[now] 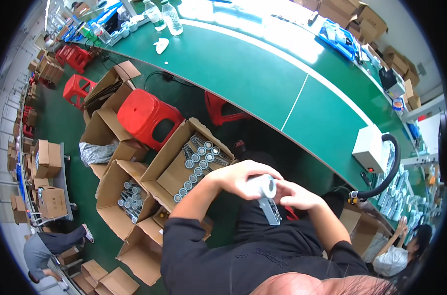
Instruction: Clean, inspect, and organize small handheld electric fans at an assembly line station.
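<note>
Above my lap is a pale grey device (269,211) with a round, ring-ended head and a flat, dark-marked handle pointing down. I cannot make out its exact kind. My left hand (239,178) wraps around the head from the left. From the other side, my right hand (301,195) has its bent fingers against the ring end. To my left, an open cardboard box (172,177) contains several similar round-headed devices (199,164) in rows. More round-ended pieces (130,199) lie in a smaller carton beside it.
A long green table (233,73) runs in front, with bottles (172,19) at its far left. On its right stands a white machine (370,150) with a black hose (393,167). Red stools (147,115) and open cartons crowd the left. Other people are at lower left and right.
</note>
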Demonstrator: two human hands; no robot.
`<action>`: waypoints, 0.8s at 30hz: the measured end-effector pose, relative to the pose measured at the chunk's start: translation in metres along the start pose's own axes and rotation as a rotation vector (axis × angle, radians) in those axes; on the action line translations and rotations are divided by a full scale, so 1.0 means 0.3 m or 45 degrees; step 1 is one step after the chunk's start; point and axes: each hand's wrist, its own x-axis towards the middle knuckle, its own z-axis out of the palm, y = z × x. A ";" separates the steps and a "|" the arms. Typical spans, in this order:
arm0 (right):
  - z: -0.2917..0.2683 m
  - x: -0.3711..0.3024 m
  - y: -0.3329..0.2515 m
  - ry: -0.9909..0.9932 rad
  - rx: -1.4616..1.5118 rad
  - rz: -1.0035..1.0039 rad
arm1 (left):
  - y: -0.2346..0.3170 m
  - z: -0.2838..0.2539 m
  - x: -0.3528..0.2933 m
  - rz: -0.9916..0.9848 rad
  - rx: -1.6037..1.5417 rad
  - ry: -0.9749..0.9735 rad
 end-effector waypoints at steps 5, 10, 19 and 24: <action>-0.035 -0.092 0.001 0.202 0.130 0.098 | 0.041 -0.242 0.244 -0.347 -0.056 -0.184; -0.157 -0.187 0.075 0.673 0.100 -0.157 | -0.225 -1.102 0.210 -0.166 1.840 1.622; -0.229 -0.280 0.111 1.033 -0.026 -0.263 | -0.247 -1.632 0.052 -1.456 1.654 1.768; -0.172 -0.266 0.101 1.249 -0.172 -0.328 | -0.200 -1.213 0.215 -0.306 0.749 1.802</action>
